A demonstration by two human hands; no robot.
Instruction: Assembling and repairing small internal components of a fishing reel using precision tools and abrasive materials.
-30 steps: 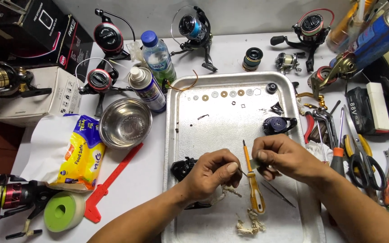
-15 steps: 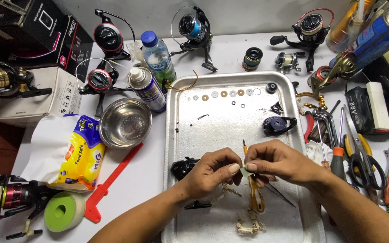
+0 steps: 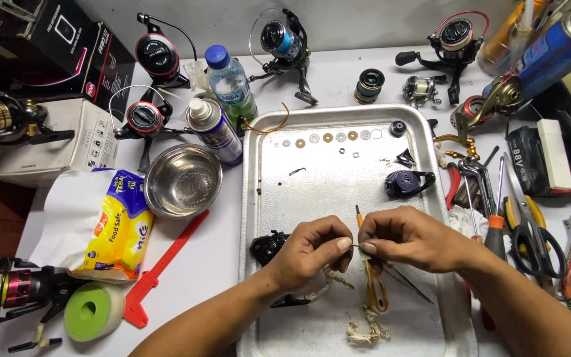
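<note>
Bright, even light falls from overhead onto the white tabletop [image 3: 219,258], and the picture is sharp at its centre. The metal tray [image 3: 325,192] shows soft glare toward 12 o'clock, and the steel bowl [image 3: 183,182] glints. Short, soft shadows sit beneath both hands. The corners at 10 and 8 o'clock go dim, with slight wide-angle stretching toward the edges.

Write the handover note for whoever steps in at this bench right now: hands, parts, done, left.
Left hand: pinching a tiny part at its fingertips.
Right hand: pinching the same spot from the other side; the part is too small to identify.
Both hover over the metal tray.
Done: washers lie in a row at the tray's top; dark reel body set aside.
Left: yellow-handled tool and frayed cord lie below the hands.
</note>
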